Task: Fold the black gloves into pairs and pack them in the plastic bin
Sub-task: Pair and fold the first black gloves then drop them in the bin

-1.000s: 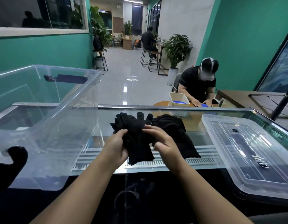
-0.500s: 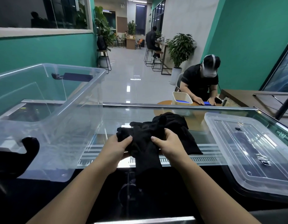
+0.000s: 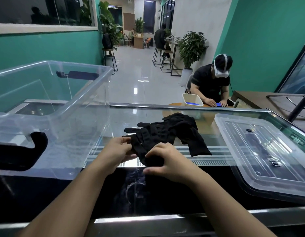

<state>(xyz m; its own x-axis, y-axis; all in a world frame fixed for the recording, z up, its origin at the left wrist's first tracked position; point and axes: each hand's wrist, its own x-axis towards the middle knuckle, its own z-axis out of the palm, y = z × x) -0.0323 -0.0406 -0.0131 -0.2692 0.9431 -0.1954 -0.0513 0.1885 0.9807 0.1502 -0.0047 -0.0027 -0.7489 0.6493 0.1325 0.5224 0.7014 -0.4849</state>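
Both bare forearms are reaching forward side by side. The left hand (image 3: 116, 153) is pinching with thumb and fingers curled, palm turned inward. The right hand (image 3: 167, 161) is pressing down just beside it, knuckles up, fingers bent, thumb pointing left.

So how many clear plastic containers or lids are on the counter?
2: the bin at left, open; its lid flat at right. The white tub behind sits on another table.

Teal walls (image 3: 261, 40) flank a glossy grey floor (image 3: 136, 79); potted plant (image 3: 191, 47), bar stools (image 3: 162, 59), a wooden desk (image 3: 138, 41), and a window (image 3: 43, 11) upper left
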